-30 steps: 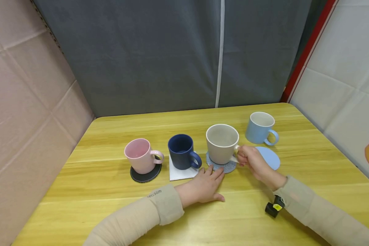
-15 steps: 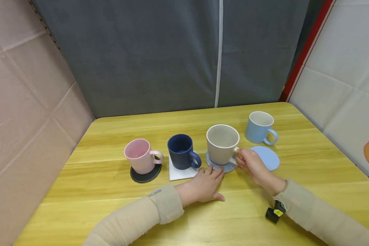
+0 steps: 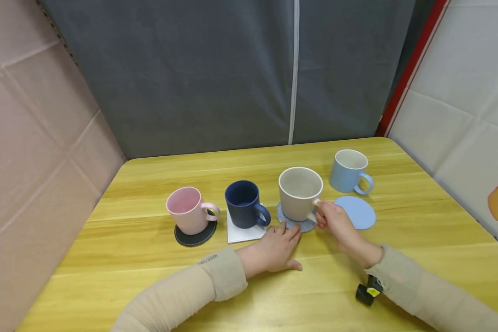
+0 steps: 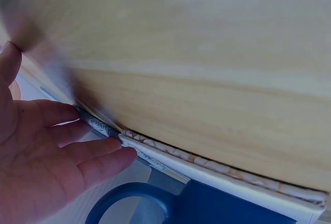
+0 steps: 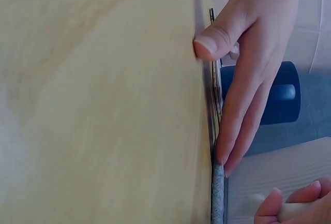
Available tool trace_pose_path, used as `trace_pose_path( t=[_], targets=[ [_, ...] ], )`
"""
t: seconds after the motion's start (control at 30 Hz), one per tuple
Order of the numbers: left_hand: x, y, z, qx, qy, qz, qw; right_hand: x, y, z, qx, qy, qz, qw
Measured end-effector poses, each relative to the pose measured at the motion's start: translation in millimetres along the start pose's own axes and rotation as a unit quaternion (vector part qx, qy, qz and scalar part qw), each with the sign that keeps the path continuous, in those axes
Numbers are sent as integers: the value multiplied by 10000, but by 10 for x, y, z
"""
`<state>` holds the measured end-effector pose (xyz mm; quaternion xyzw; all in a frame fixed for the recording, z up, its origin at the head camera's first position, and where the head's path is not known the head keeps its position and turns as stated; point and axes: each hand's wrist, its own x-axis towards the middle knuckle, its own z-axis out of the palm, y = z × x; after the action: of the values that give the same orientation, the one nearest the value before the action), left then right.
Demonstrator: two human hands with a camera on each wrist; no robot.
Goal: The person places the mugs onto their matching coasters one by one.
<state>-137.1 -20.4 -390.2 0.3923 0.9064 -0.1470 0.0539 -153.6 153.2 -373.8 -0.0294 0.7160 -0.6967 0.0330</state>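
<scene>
In the head view, my right hand [image 3: 335, 221] pinches the handle of a cream mug [image 3: 295, 203], which stands upright over a round grey felt coaster [image 3: 295, 226]. My left hand [image 3: 275, 249] lies on the table, palm down with fingers spread, its fingertips right at the coaster's near edge. The right wrist view shows the left hand's straight fingers [image 5: 238, 110] meeting the felt edge. Left of the cream mug, a navy mug [image 3: 244, 210] sits on a square white coaster [image 3: 242, 235], its handle close to my left fingertips.
A pink mug [image 3: 186, 214] stands on a round black coaster [image 3: 195, 237] at the left. At the right, a light blue mug [image 3: 343, 175] stands on the wooden table [image 3: 149, 286] behind a round light blue coaster [image 3: 358, 213]. A grey curtain [image 3: 207, 83] hangs behind the table.
The head view has shifted slightly. My right hand, still on the handle, has drifted a little left; the left hand and the other mugs keep their places.
</scene>
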Motion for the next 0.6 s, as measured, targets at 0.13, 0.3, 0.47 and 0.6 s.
trace_pose_path(
  t=[0.13,0.3,0.47,0.6],
  targets=[
    [-7,-4,1,-51,2,-15,10000,-8,5,25,-34,-26,27,10000],
    [-18,-10,3,-21,23,-17,10000,-14,15,36,-93,-49,8,9999],
    [-19,-14,-4,12,10,-21,10000,-14,-1,-2,-461,-143,-38,9988],
    [-13,-12,-8,-17,18,-21,10000,-17,-34,-61,-803,-207,58,9965]
  ],
)
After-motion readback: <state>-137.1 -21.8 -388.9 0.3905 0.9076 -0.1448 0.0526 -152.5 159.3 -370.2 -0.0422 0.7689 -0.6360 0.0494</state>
